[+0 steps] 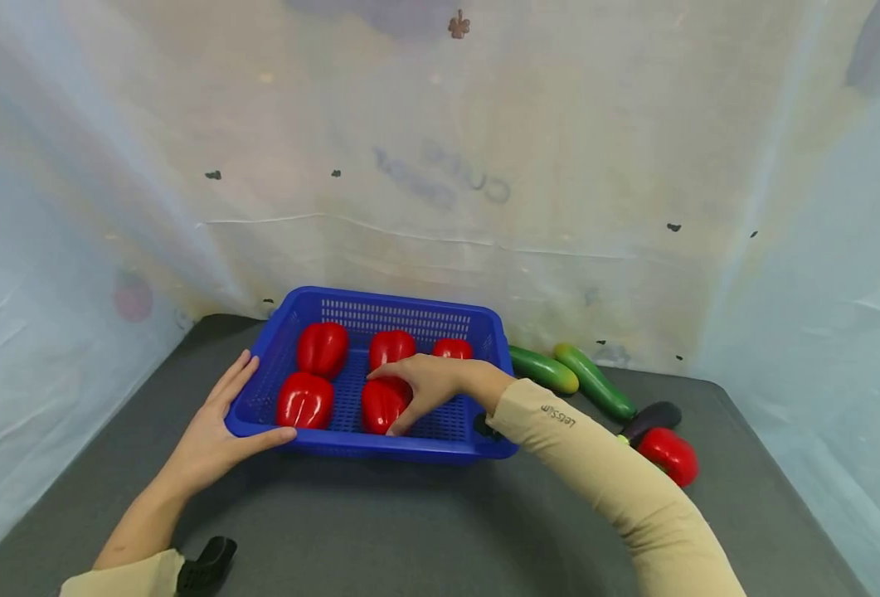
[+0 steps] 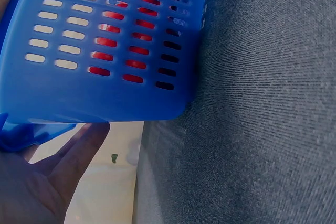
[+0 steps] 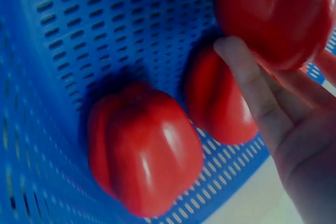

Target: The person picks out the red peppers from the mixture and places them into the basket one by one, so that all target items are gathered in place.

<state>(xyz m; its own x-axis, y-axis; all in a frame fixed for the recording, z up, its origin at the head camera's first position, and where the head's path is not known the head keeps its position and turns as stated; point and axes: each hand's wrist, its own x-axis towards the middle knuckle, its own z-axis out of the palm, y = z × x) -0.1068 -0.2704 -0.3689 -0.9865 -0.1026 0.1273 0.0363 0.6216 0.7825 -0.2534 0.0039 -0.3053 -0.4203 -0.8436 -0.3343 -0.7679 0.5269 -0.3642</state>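
A blue plastic basket (image 1: pixel 440 449) with slotted walls stands on the table, and several red bell peppers lie inside. My right hand (image 1: pixel 428 385) reaches in from the right and holds the front middle bell pepper (image 1: pixel 382 408) between fingers and thumb. In the right wrist view that same pepper (image 3: pixel 275 17) is at upper right, with two other peppers below it. My left hand (image 1: pixel 211 435) rests at the basket's front left corner, its fingers stretched along the left side and its thumb on the front rim. Two bell peppers, a rear one (image 1: pixel 323 350) and a front one (image 1: pixel 305 401), lie nearest it.
Right of the basket lie two cucumbers (image 1: pixel 595 383), an eggplant (image 1: pixel 652 420) and another red bell pepper (image 1: pixel 669 457). My right sleeve passes in front of them. Pale plastic sheeting (image 1: pixel 440 149) hangs behind and beside the dark grey table (image 1: pixel 380 531).
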